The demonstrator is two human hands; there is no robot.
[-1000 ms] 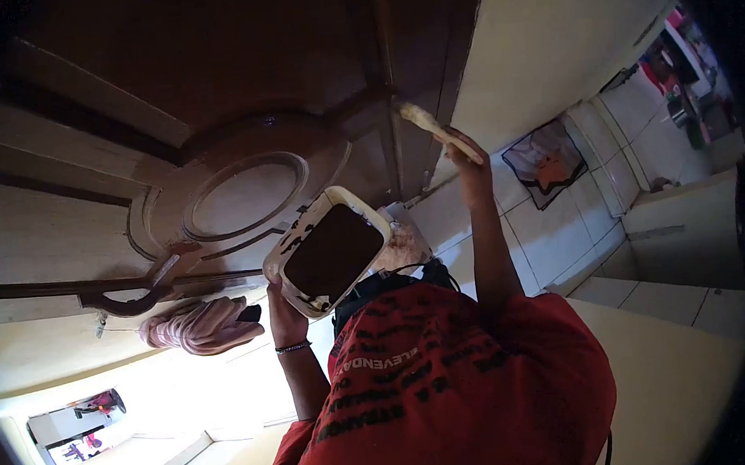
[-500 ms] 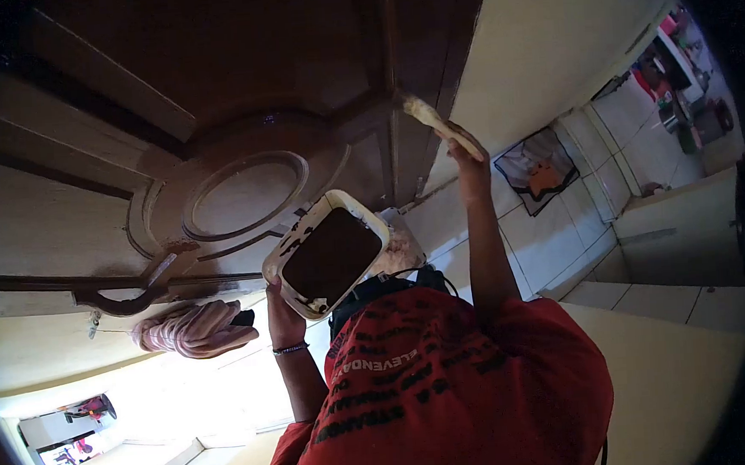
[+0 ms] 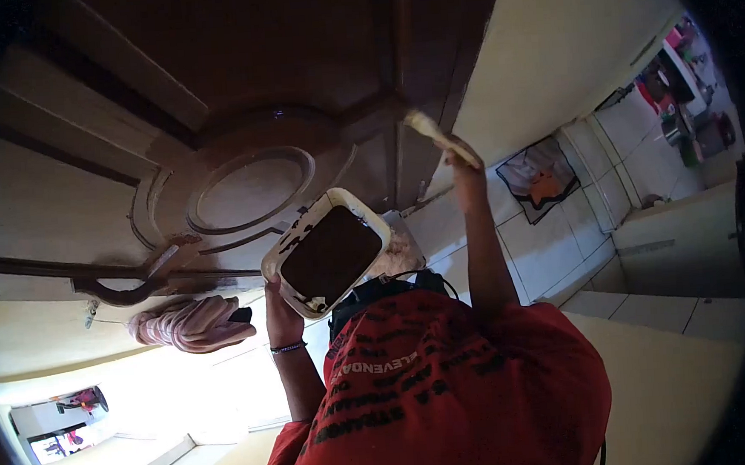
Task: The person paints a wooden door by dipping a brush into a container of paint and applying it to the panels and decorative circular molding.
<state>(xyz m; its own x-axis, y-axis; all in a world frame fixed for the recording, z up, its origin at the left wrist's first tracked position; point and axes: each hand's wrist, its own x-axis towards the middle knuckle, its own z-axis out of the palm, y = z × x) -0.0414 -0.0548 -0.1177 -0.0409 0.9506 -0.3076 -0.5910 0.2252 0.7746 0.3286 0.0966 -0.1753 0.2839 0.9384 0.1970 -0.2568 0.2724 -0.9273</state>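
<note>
Firmly, left fingers [image 3: 272, 285] around squarish cream paint tray [image 3: 346, 195], right fingers [image 3: 462, 160] around pale brush [image 3: 428, 129] at carved brown door [image 3: 246, 112].

Brush [image 3: 431, 132], tub [image 3: 329, 254], door [image 3: 235, 70] — one each

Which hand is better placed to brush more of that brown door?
Right. The right hand holds the brush, its bristles at the door; the left hand holds up the paint tub.

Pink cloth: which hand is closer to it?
Left. The left hand, holding the paint tub, is beside the pink cloth; the right hand is far across, holding a brush against the door.
</note>
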